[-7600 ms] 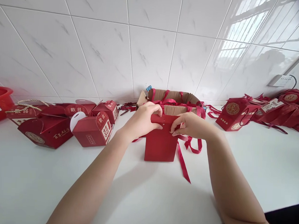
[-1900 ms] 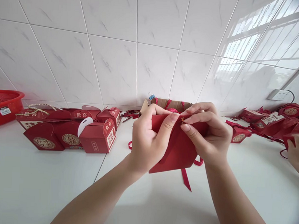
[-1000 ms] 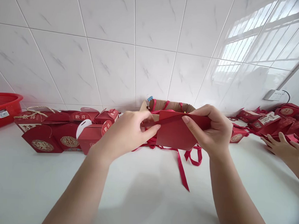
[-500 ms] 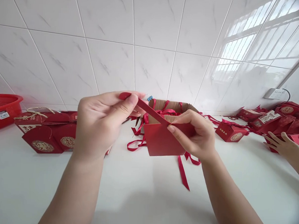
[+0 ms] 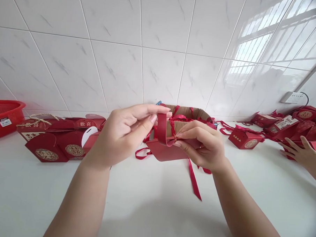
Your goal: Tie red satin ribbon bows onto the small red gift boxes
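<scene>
A small red paper bag [image 5: 164,152] is held just above the white counter [image 5: 148,209]. My right hand [image 5: 201,145] pinches the bag's top edge where a red ribbon [image 5: 161,127] passes through it. My left hand [image 5: 126,133] pinches the upper end of that ribbon, which curves down in a loop to the bag. Another ribbon tail [image 5: 194,181] hangs from the bag onto the counter.
Behind the bag stands an open cardboard box [image 5: 189,114] full of red ribbons. Several red gift boxes [image 5: 60,138] lie at the left, beside a red basket [image 5: 2,117]. More red boxes [image 5: 244,138] are piled at the right, where another person's hand [image 5: 301,154] rests.
My left hand has come down and toward the bag with the ribbon, which now bends in a loop instead of stretching taut. My right hand has kept its pinch on the bag's top.
</scene>
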`<state>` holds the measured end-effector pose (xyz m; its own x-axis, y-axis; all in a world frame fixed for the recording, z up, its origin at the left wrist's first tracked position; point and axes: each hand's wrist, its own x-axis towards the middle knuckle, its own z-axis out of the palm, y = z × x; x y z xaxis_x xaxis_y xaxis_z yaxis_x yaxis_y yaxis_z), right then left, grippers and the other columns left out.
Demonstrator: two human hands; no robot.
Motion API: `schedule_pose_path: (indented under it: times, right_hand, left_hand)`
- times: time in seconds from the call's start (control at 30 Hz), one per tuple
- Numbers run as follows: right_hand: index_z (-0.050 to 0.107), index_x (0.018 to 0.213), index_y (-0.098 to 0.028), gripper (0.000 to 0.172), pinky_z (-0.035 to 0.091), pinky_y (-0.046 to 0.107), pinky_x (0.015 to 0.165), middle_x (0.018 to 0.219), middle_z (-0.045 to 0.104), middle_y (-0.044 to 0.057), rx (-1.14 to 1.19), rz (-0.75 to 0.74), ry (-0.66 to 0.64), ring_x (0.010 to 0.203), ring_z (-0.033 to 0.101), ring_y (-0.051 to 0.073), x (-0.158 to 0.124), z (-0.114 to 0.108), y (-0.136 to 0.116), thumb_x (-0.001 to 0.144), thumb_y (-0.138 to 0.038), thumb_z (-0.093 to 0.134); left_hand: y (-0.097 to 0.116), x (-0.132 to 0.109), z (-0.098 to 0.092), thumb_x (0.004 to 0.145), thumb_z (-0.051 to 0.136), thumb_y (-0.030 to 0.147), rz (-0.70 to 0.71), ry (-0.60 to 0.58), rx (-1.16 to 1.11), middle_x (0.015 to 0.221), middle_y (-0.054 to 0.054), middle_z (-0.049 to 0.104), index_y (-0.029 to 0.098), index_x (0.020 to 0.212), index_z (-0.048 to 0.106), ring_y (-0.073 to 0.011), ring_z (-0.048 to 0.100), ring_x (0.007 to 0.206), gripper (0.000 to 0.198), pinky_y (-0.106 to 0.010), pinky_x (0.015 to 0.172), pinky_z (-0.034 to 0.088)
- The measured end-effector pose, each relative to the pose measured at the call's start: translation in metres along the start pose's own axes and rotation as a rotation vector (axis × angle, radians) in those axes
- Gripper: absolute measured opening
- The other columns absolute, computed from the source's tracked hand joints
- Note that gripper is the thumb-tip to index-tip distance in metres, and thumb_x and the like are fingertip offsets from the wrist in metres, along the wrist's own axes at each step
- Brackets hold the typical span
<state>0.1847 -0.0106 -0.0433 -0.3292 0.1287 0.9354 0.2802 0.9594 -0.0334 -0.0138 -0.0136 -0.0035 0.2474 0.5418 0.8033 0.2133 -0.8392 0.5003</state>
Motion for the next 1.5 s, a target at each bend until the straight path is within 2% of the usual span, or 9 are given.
schedule_pose_path:
  times: [0.07,0.27,0.47,0.6,0.77,0.9,1.0,1.17,1.5]
  right_hand:
    - [0.056,0.081,-0.021,0.016,0.052,0.030,0.057,0.067,0.055,-0.001,0.002,-0.003,0.008,0.064,0.059,0.015,0.000,-0.001,0.000,0.079,-0.006,0.061]
    - [0.057,0.081,-0.020,0.014,0.053,0.029,0.056,0.070,0.056,0.000,-0.025,-0.007,0.002,0.063,0.059,0.014,0.000,-0.003,0.001,0.079,-0.007,0.062]
    - [0.056,0.081,-0.021,0.016,0.054,0.030,0.057,0.069,0.056,0.000,-0.027,-0.001,0.000,0.065,0.060,0.015,0.001,-0.004,0.000,0.078,-0.007,0.062]
    - [0.056,0.080,-0.022,0.016,0.054,0.030,0.057,0.068,0.056,0.000,-0.037,0.007,0.010,0.064,0.060,0.015,0.001,-0.004,0.000,0.078,-0.007,0.062]
    - [0.056,0.080,-0.021,0.017,0.054,0.031,0.058,0.069,0.057,0.000,-0.069,0.007,0.021,0.065,0.060,0.015,0.000,-0.005,0.000,0.077,-0.005,0.062]
    - [0.056,0.080,-0.021,0.013,0.054,0.031,0.056,0.068,0.058,0.000,-0.124,0.020,0.054,0.063,0.059,0.015,0.001,-0.005,-0.001,0.079,-0.009,0.062]
    - [0.056,0.080,-0.022,0.013,0.055,0.031,0.054,0.065,0.058,0.000,-0.138,-0.006,0.084,0.060,0.059,0.015,0.001,-0.005,0.000,0.079,-0.011,0.062]
    - [0.059,0.082,-0.022,0.016,0.056,0.031,0.053,0.068,0.061,0.001,-0.168,-0.067,0.156,0.063,0.063,0.017,0.001,-0.004,0.002,0.076,-0.007,0.063]
    - [0.062,0.088,-0.022,0.014,0.057,0.032,0.058,0.076,0.068,0.003,-0.143,0.014,0.109,0.070,0.065,0.019,0.005,-0.007,-0.006,0.078,-0.013,0.065]
  left_hand:
    - [-0.001,0.000,0.000,0.081,0.058,0.013,0.014,-0.089,0.033,0.075,0.000,0.067,0.030,0.095,0.072,-0.0138,0.060,0.061,0.026,-0.026,0.052,0.050]
    - [0.001,0.002,0.008,0.078,0.056,0.008,-0.036,-0.122,0.023,0.087,-0.001,0.067,0.029,0.088,0.073,-0.0132,0.060,0.068,0.029,-0.024,0.054,0.050]
    - [0.007,0.002,0.014,0.079,0.060,0.013,-0.157,-0.208,-0.016,0.055,0.003,0.063,0.029,0.081,0.074,-0.0188,0.066,0.074,0.021,-0.029,0.063,0.055]
    - [0.007,0.002,0.013,0.078,0.058,0.009,-0.148,-0.200,-0.026,0.063,0.003,0.067,0.029,0.082,0.074,-0.0175,0.065,0.070,0.026,-0.027,0.060,0.054]
    - [0.006,0.001,0.012,0.080,0.055,0.010,-0.181,-0.289,-0.052,0.073,0.001,0.069,0.025,0.084,0.072,-0.0160,0.064,0.070,0.024,-0.024,0.054,0.052]
    - [0.002,0.002,0.010,0.078,0.059,0.012,-0.133,-0.352,-0.113,0.084,-0.001,0.068,0.024,0.097,0.065,-0.0167,0.064,0.081,0.022,-0.025,0.062,0.054]
    - [-0.006,0.003,0.011,0.077,0.065,0.016,-0.145,-0.416,-0.174,0.086,-0.003,0.067,0.021,0.093,0.062,-0.0164,0.064,0.081,0.017,-0.026,0.066,0.054]
    - [-0.017,0.004,0.019,0.081,0.063,0.018,-0.079,-0.346,-0.278,0.083,-0.003,0.068,0.018,0.085,0.065,-0.0150,0.064,0.077,0.005,-0.025,0.063,0.055]
    - [-0.021,0.000,0.018,0.081,0.064,0.014,0.045,-0.287,-0.260,0.089,-0.003,0.069,0.027,0.086,0.069,-0.0206,0.064,0.088,0.015,-0.033,0.066,0.056]
